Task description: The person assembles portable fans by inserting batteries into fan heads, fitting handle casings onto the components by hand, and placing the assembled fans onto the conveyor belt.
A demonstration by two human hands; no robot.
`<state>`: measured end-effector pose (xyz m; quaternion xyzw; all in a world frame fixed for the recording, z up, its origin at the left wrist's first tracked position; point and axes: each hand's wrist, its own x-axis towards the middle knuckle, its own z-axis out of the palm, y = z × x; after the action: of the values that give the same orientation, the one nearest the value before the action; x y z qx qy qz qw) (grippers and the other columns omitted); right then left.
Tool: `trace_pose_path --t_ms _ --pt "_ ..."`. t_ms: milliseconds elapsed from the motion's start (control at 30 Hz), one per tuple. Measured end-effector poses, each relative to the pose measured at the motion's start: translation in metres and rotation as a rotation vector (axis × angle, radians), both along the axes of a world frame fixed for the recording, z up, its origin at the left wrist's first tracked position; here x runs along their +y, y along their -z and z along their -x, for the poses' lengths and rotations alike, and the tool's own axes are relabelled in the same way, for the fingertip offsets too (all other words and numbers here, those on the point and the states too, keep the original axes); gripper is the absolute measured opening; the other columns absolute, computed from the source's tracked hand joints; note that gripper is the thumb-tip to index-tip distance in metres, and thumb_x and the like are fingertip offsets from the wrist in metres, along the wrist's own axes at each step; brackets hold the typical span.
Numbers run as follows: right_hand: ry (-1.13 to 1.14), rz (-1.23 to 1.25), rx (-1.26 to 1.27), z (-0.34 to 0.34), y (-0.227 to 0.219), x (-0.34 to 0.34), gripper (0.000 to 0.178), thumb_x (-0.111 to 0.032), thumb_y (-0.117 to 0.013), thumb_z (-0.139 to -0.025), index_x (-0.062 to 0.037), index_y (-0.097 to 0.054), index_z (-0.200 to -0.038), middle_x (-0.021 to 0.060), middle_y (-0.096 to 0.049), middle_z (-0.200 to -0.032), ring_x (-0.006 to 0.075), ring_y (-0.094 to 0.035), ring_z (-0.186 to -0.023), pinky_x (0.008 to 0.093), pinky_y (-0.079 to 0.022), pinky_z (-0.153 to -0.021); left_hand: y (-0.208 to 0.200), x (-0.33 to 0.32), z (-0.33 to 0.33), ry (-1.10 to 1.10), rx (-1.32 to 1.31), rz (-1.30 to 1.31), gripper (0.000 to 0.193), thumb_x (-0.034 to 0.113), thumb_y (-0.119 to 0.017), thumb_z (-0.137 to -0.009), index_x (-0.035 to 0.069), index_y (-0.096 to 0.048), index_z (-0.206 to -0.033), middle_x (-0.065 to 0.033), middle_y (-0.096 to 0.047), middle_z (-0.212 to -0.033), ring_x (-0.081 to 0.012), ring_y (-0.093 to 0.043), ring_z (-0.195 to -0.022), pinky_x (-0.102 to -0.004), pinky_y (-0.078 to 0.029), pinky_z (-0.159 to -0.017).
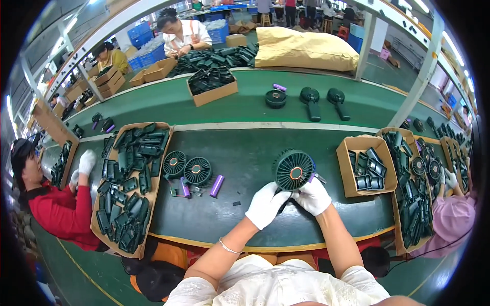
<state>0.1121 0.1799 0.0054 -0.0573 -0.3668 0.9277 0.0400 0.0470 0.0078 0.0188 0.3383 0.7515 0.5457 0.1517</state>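
Observation:
Over the front of the dark green bench, both my white-gloved hands hold a dark green handheld fan (294, 171), its round grille tilted up and its lower end between my fingers. My left hand (263, 206) is closed at the lower left of the fan, by a dark piece that looks like its handle. My right hand (313, 197) closes on the lower right side, where a bit of purple and a small metallic part show. Fingertips under the fan are partly hidden. To the left lie two fan heads (198, 171) and a purple cylindrical battery (217, 186).
A long carton (159, 127) of dark green shells stands left; a smaller carton (343, 162) of shells stands right. Beyond the bench, a green conveyor belt (224, 113) carries two finished-looking fans (310, 103) and a box of parts (212, 86). Co-workers sit on both sides.

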Motion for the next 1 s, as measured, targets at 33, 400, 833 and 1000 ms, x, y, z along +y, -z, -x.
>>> trace_pose_path --t_ms 33,400,833,1000 --pt "0.030 -0.029 -0.018 -0.001 -0.007 -0.002 0.030 -0.002 -0.067 -0.086 -0.0073 -0.059 -0.114 0.0032 -0.063 -0.098 0.0125 -0.060 -0.080 0.0277 -0.050 -0.070 0.000 0.001 0.000 0.015 0.004 -0.003 0.033 0.026 -0.060 -0.095 0.001 -0.064 -0.116 -0.0178 -0.071 -0.101 -0.0260 -0.068 -0.095 -0.0351 -0.051 -0.087" --pt "0.477 -0.676 -0.130 0.002 -0.003 -0.016 0.016 -0.006 -0.067 -0.087 -0.0009 -0.062 -0.102 0.0076 -0.066 -0.082 0.0128 -0.063 -0.066 0.0250 -0.051 -0.055 0.011 0.002 0.011 -0.179 -0.156 -0.160 0.026 0.027 -0.056 -0.100 0.002 -0.063 -0.099 -0.0093 -0.069 -0.082 -0.0171 -0.067 -0.067 -0.0331 -0.054 -0.064" --pt "0.368 -1.075 -0.001 -0.005 0.017 -0.029 0.020 0.009 -0.066 -0.082 -0.0014 -0.066 -0.098 0.0081 -0.069 -0.097 0.0180 -0.066 -0.088 0.0310 -0.053 -0.080 0.028 0.005 0.021 -0.137 -0.222 -0.079 0.025 0.023 -0.057 -0.099 -0.001 -0.062 -0.092 -0.0131 -0.068 -0.082 -0.0195 -0.069 -0.064 -0.0329 -0.056 -0.059" --pt "0.551 -1.528 0.358 -0.014 0.002 -0.030 0.026 0.008 -0.070 -0.072 -0.0034 -0.068 -0.095 0.0123 -0.069 -0.094 0.0283 -0.068 -0.087 0.0336 -0.054 -0.080 0.000 -0.001 0.010 -0.128 -0.332 0.072 0.030 0.029 -0.056 -0.098 0.000 -0.064 -0.093 -0.0188 -0.069 -0.083 -0.0332 -0.069 -0.077 -0.0402 -0.053 -0.070"
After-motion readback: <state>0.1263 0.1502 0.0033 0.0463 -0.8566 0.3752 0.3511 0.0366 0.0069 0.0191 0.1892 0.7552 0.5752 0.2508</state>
